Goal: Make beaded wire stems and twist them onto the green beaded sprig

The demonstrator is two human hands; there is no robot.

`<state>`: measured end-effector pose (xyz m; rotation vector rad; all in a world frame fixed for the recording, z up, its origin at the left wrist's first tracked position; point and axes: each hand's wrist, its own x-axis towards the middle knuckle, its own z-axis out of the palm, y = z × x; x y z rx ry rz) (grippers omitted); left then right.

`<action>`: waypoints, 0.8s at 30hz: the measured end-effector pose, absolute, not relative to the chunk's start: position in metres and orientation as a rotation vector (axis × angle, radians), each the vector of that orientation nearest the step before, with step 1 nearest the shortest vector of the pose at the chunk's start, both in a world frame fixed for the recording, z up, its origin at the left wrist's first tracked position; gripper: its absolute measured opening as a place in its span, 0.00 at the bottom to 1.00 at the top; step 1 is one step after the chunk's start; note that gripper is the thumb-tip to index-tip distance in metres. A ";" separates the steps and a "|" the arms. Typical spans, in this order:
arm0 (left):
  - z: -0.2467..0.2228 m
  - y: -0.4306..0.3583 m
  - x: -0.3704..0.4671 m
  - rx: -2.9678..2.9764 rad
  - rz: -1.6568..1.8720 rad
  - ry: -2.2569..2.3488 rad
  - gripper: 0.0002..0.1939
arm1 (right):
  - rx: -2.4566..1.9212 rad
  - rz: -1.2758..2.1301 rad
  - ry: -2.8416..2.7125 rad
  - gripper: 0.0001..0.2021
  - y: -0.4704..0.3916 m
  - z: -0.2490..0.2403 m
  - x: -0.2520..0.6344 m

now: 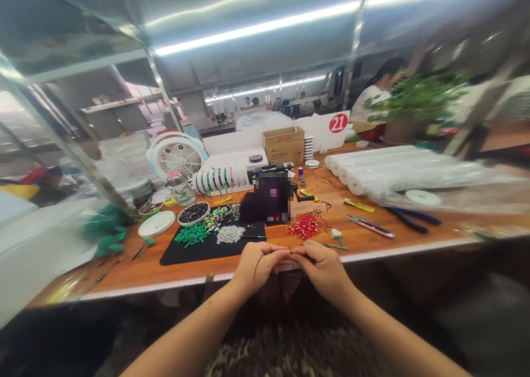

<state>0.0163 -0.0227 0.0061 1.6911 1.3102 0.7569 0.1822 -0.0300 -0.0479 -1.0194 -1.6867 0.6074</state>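
Left hand (253,264) and right hand (325,264) are meeting fingertip to fingertip at the worktop's (143,275) near edge, the left grip pinching a dark cord (256,266) that is curving over the back of that hand. The right grip is pressing together, whatever lies between its fingertips too small to tell. Just beyond, red beads (305,227) are lying to the right, while silver beads (231,234) and green tubes (191,234) are sharing a black mat (207,251) to the left. Pliers (418,216) are resting farther right, near wrapped rolls (372,167). At far right, a co-worker (375,98) is showing behind a plant (418,98).
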 end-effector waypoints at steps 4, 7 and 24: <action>0.001 -0.023 0.016 1.704 0.770 1.283 0.15 | -1.020 0.606 -1.713 0.09 -0.032 -0.048 0.180; 0.000 -0.024 0.016 1.678 0.779 1.284 0.15 | -1.017 0.629 -1.716 0.10 -0.033 -0.047 0.181; -0.002 -0.023 0.018 1.722 0.792 1.291 0.15 | -1.097 0.536 -1.659 0.10 -0.029 -0.055 0.183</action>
